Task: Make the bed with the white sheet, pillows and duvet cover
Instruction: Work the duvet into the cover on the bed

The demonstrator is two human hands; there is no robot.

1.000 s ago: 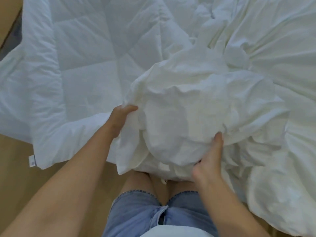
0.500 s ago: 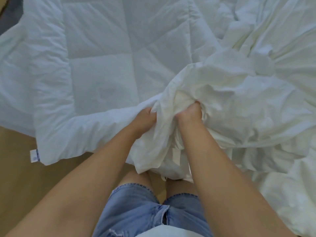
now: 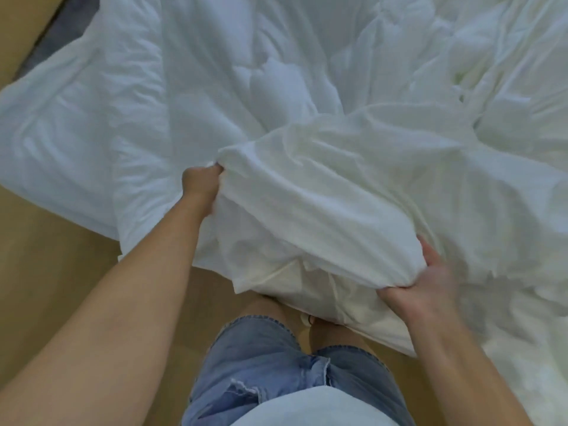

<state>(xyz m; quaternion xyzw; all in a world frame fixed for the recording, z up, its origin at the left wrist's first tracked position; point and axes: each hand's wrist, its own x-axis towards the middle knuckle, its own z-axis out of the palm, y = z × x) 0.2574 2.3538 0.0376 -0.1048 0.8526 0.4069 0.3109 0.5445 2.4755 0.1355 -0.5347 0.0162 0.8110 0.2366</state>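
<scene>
Right now my left hand (image 3: 201, 182) is clenched around a bunched fold of the duvet cover (image 3: 353, 186), knuckles toward me, fingers buried in the cloth at its upper left edge. My right hand (image 3: 430, 281) grips the same cover lower down on the near side, thumb on top and fingers curled under a thick roll of fabric. Between the two hands the cover is gathered into a loose, creased mound, and a flap of it hangs down over my knees; from there it spreads away to the right across the bed.

Beyond my left hand lies the quilted duvet (image 3: 153, 87), spread flat with one corner drooping off the bed toward the wooden floor (image 3: 46, 256). Below the hands I can see my denim shorts (image 3: 276, 364). No pillows are in view.

As I judge it, the cover is light, limp cotton: it will collapse wherever it isn't held, and it slides easily over itself, so a pinch of one layer would slip. A full fistful at a seam or corner is the safer hold. I cannot tell where the opening is in this heap; the hanging flap near my right hand may be its edge. The duvet looks bulkier and springy, best taken by its corners when it goes inside.
</scene>
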